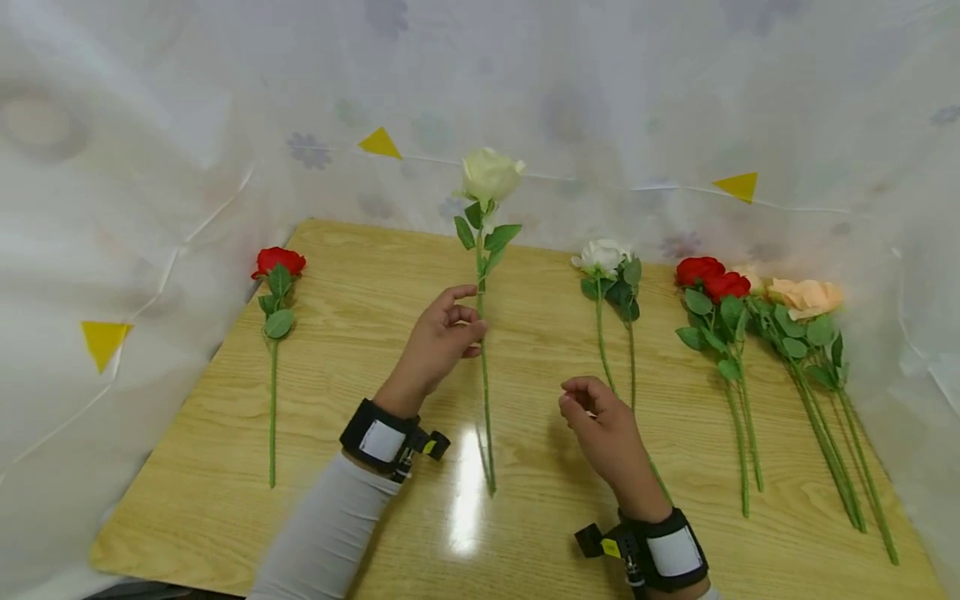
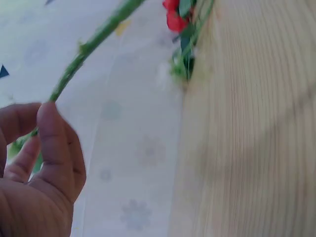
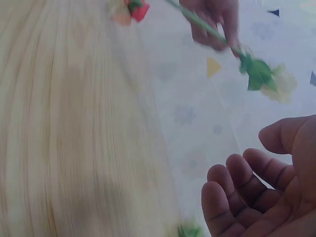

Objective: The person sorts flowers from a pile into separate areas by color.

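Note:
My left hand [image 1: 441, 340] pinches the green stem of a creamy white rose [image 1: 491, 177] between thumb and fingertips. The rose stands upright in the head view, its bloom against the backdrop and its stem reaching down over the table. In the left wrist view, the thumb and fingers close on the stem [image 2: 91, 45]. Nothing is in my right hand [image 1: 603, 429], which hovers with loosely bent fingers over the stems of the white roses [image 1: 602, 258] lying on the table. In the right wrist view its fingers [image 3: 219, 197] are spread from the thumb.
A single red rose [image 1: 278, 262] lies at the left of the wooden table [image 1: 360, 267]. To the right lie red roses [image 1: 726, 286], with peach roses [image 1: 808, 297] beside them. A pale curtain [image 1: 585, 100] with yellow pennants [image 1: 381, 143] hangs behind the table.

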### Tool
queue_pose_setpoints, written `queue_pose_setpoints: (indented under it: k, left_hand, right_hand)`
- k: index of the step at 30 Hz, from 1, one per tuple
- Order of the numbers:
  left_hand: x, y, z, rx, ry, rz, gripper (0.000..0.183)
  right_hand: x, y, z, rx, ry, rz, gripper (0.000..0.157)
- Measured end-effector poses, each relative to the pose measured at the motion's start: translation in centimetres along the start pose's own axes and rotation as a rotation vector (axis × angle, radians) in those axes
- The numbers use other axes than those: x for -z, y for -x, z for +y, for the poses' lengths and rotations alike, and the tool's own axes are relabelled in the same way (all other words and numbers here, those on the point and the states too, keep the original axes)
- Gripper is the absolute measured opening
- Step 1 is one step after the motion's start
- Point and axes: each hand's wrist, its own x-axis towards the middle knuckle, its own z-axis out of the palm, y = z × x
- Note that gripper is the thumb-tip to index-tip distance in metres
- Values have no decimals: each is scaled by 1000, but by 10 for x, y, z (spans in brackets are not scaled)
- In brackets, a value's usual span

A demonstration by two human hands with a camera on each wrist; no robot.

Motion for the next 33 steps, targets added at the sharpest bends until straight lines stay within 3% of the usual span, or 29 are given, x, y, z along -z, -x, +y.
queue_pose_setpoints:
  k: [7, 12, 21, 33]
  left_hand:
    - [-36, 3, 0, -110, 195, 72, 48]
    - [-45, 6, 0, -165, 188, 67, 46]
    - [-45, 10, 2, -165, 104, 19, 46]
    - [-51, 1, -9, -171, 29, -31, 49]
  right_hand:
    - [-31, -3, -21, -13, -136, -144, 30]
    - [-40, -1, -29, -22, -168, -155, 23]
    - [-38, -1, -22, 97, -17, -121, 23]
    - [-33, -4, -21, 135, 177, -67, 25]
